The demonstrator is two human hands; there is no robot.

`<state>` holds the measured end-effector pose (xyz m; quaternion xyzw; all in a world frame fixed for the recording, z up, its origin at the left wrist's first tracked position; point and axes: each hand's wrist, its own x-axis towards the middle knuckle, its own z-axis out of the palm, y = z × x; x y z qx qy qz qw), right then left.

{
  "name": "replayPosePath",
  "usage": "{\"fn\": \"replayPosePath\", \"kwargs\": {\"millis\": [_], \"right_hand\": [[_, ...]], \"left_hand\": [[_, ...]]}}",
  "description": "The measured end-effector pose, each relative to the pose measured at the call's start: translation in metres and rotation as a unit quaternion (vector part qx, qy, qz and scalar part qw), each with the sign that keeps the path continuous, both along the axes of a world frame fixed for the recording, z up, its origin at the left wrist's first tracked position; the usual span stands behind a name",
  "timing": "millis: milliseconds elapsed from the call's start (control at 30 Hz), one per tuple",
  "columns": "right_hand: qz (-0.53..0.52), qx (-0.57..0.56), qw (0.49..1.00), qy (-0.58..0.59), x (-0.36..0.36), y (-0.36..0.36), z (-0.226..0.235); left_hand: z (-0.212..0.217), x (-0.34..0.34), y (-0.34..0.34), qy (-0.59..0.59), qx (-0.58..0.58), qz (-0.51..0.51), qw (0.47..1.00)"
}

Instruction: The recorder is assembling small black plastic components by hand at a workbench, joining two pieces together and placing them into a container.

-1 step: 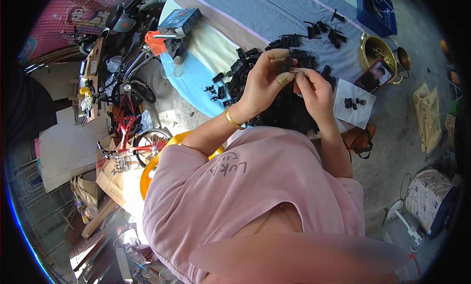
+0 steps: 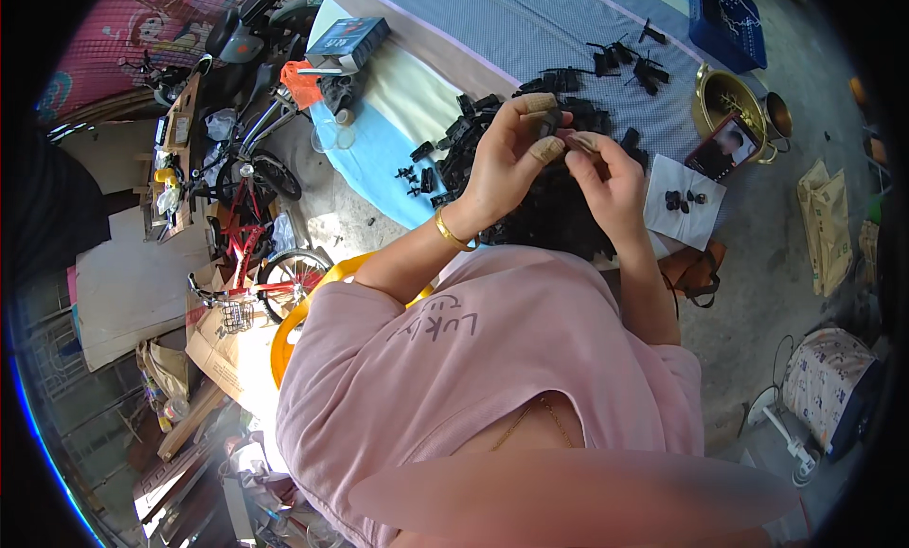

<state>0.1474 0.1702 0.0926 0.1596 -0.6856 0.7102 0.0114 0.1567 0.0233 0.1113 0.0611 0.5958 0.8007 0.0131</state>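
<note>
Over the pile of black plastic parts, my two hands meet at the fingertips. My left hand, with tan tape on thumb and finger and a gold bangle at the wrist, is closed on a small dark piece. Its exact kind is too small to tell. My right hand is bent beside it, index fingertip close to the left thumb, thumb slightly lower. Whether anything lies between the right fingers is hidden. A white paper with several small black pieces lies just right of my right hand.
A phone leans on a brass-coloured pot at the right. Behind it stands a blue basket. A blue box sits at the cloth's far left. Bicycles stand on the left, paper bags on the right.
My right thumb has drawn down and away from the left fingertips. More of the dark piece shows in my left hand. The surroundings look the same.
</note>
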Motion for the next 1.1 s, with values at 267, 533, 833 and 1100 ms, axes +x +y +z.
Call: {"fn": "replayPosePath", "kwargs": {"millis": [267,533,833,1100], "right_hand": [[-0.084,0.056,0.981,0.163,0.004,0.009,0.007],[0.005,0.052,0.992,0.113,0.008,0.018,0.024],[0.040,0.010,0.994,-0.104,0.004,0.011,0.000],[0.082,0.064,0.992,-0.077,0.007,0.017,0.003]], "left_hand": [[-0.002,-0.008,-0.017,-0.239,0.236,-0.063,0.940],[-0.001,0.003,-0.009,-0.215,0.206,-0.125,0.946],[-0.005,0.012,-0.005,-0.077,-0.055,-0.110,0.989],[-0.004,0.010,-0.008,-0.060,-0.080,-0.062,0.993]]}}
